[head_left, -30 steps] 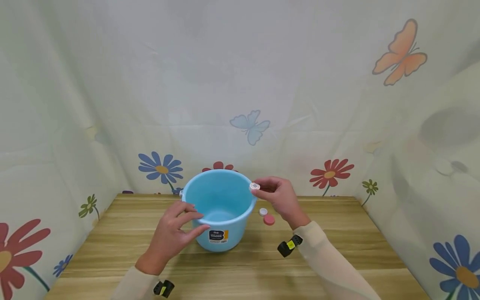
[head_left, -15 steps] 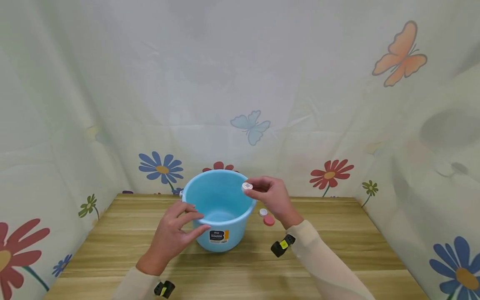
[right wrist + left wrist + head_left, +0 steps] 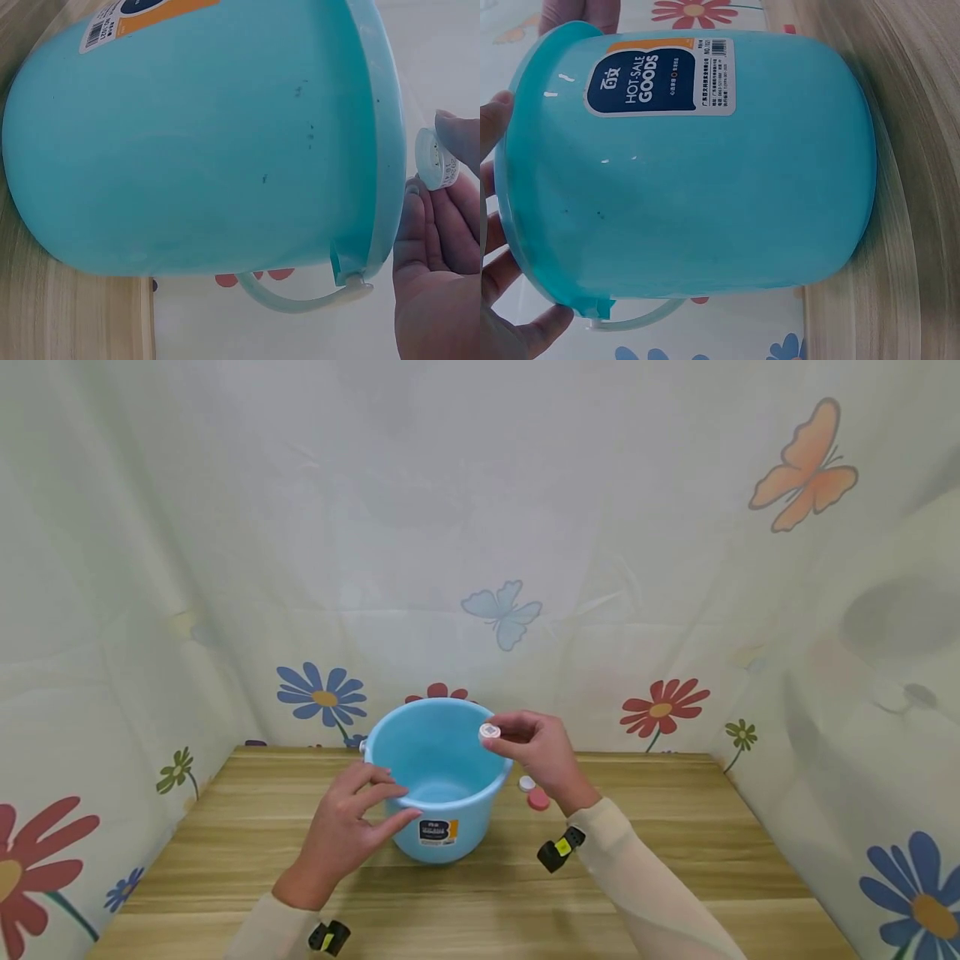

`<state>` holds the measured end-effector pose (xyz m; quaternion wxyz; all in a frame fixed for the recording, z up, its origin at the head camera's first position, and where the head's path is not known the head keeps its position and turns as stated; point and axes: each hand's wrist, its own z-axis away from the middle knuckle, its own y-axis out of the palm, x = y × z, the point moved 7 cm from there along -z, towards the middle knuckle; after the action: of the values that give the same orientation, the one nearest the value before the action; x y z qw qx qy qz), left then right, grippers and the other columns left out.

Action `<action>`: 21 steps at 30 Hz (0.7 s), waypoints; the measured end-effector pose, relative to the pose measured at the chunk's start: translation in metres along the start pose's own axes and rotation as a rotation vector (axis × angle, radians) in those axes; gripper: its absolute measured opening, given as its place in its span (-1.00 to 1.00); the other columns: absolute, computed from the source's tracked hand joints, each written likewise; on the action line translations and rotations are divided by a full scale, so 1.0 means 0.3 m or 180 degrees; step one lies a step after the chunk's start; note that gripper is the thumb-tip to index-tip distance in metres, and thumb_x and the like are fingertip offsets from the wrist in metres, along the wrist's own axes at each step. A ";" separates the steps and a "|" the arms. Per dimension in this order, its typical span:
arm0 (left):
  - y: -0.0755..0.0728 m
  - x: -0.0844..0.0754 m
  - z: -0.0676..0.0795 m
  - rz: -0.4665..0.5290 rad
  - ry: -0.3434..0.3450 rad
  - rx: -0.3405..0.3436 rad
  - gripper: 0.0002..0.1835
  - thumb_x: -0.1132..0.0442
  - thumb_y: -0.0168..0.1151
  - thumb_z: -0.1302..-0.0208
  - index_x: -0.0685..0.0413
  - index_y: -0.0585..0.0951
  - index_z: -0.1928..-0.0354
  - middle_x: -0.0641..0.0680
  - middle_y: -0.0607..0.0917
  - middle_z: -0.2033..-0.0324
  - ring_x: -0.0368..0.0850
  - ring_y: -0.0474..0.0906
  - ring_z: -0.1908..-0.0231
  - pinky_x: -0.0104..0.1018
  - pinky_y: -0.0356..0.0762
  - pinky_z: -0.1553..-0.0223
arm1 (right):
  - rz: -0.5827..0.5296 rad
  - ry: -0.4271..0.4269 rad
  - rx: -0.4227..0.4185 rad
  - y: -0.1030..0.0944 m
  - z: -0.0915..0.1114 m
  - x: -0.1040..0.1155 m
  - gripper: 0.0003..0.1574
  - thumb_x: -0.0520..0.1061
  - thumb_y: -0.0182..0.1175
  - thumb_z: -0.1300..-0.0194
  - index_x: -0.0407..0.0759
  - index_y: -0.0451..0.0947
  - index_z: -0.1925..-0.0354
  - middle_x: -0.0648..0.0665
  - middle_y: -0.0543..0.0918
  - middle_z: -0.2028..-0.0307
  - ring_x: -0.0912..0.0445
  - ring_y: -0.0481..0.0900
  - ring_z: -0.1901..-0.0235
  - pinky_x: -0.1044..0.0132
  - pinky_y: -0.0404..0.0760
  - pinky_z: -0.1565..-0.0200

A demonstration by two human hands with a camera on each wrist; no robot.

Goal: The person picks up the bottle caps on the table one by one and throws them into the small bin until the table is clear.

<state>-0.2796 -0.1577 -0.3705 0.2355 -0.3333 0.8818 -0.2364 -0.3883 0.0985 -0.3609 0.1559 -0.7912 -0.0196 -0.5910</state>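
A light blue plastic bucket (image 3: 465, 822) stands upright on the wooden table, its mouth facing up. My left hand (image 3: 347, 831) holds its near left rim, thumb outside and fingers over the edge; in the left wrist view the fingers spread along the rim (image 3: 514, 195). Between thumb and fingers of my right hand (image 3: 542, 753) is a white bottle cap (image 3: 490, 732), held above the right side of the bucket's mouth. Small print runs round the cap's side (image 3: 447, 177) in the right wrist view. The visible part of the bucket's inside shows only bare plastic.
On the table (image 3: 645, 860), right of the bucket, lie a white cap (image 3: 527, 783) and a pinkish-red cap (image 3: 537, 799) close together. A pale handle (image 3: 300, 303) hangs from the bucket's rim. A flowered cloth backdrop (image 3: 405, 527) rises behind the table and along both sides.
My right hand has moved left with the white bottle cap, from the bucket's right rim to over its mouth. The left hand has stayed on the rim.
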 end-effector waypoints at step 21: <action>-0.001 0.001 0.002 0.0009 -0.0006 0.0017 -0.63 0.03 0.70 0.11 0.00 0.82 0.25 -0.04 0.65 0.19 -0.09 0.57 0.06 0.16 0.74 -0.01 | -0.0068 0.0052 0.0104 0.023 -0.014 -0.003 -0.54 0.05 0.53 -0.18 -0.03 0.73 -0.03 -0.10 0.77 0.01 -0.02 0.75 0.03 0.16 0.78 -0.03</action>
<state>-0.2793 -0.1582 -0.3707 0.2376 -0.3316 0.8814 -0.2381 -0.3909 0.0909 -0.3622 0.1626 -0.7834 -0.0364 -0.5987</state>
